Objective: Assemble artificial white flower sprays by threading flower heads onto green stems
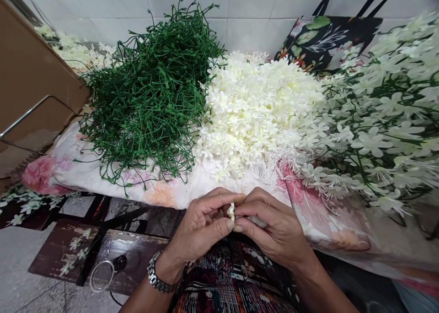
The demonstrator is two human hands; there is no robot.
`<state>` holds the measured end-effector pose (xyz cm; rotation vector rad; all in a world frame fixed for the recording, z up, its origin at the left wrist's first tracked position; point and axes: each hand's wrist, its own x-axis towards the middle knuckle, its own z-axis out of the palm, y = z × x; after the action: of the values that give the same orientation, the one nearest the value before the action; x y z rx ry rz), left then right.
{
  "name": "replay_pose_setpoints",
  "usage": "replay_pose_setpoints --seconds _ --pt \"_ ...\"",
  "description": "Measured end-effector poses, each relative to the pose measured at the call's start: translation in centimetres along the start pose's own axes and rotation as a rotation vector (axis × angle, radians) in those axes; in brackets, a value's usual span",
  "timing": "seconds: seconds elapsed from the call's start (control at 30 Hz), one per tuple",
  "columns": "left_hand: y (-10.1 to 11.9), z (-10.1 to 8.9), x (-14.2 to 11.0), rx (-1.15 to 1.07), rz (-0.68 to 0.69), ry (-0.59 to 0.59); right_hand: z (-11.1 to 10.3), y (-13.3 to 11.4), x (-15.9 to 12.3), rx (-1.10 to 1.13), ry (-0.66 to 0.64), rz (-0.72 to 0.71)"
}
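My left hand point(209, 219) and my right hand point(265, 221) meet over my lap, just in front of the cloth's edge. Between their fingertips is a small cream artificial flower point(231, 211), seen edge-on and partly covered by the fingers. Both thumbs and index fingers are pinched on it. Beyond the hands lies a heap of loose white artificial blossoms point(260, 107). To its left is a tangled pile of green plastic stems point(154, 89). White flower sprays on green stems point(377, 134) are massed at the right.
A floral cloth point(192, 189) covers the work surface. Thin white filaments point(274, 162) lie by the blossoms. A cardboard box point(34, 84) stands at the left, a black floral bag point(332, 40) against the tiled wall. Below left is a brown wooden stool point(137, 253) with a ring point(102, 276).
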<state>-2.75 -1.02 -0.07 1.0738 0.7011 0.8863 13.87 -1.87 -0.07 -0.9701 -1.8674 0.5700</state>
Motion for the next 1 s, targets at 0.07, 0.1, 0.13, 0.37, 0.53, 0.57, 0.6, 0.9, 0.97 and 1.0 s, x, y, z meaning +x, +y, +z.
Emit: replay_pose_setpoints --seconds 0.07,0.1,0.13,0.37,0.53,0.57,0.6,0.9,0.97,1.0 --pt "-0.03 -0.03 -0.09 -0.004 -0.015 0.007 0.03 0.0 -0.05 0.005 -0.007 -0.001" --pt "-0.07 -0.05 -0.13 -0.005 -0.019 0.01 0.05 0.02 -0.08 0.005 -0.01 -0.001" --pt "-0.11 -0.06 -0.16 -0.005 -0.019 0.01 0.07 0.04 -0.12 0.004 -0.012 -0.001" --pt "-0.11 0.06 0.02 0.003 -0.01 0.014 0.11 0.19 -0.22 0.007 -0.025 -0.002" --pt "0.19 0.35 0.12 0.022 -0.048 0.043 0.19 0.29 -0.28 0.021 -0.028 0.001" --pt "0.19 0.37 0.11 0.028 -0.057 0.05 0.2 0.29 -0.27 0.021 -0.026 -0.002" --pt "0.18 0.38 0.09 0.033 -0.065 0.057 0.2 0.28 -0.25 0.019 -0.024 -0.006" --pt "-0.09 0.32 0.19 0.048 -0.063 0.093 0.23 0.29 -0.16 0.018 -0.023 -0.02" --pt "-0.15 0.32 0.18 0.048 -0.068 0.104 0.25 0.28 -0.13 0.017 -0.025 -0.02" --pt "-0.18 0.33 0.17 0.045 -0.07 0.107 0.25 0.27 -0.11 0.017 -0.027 -0.022"
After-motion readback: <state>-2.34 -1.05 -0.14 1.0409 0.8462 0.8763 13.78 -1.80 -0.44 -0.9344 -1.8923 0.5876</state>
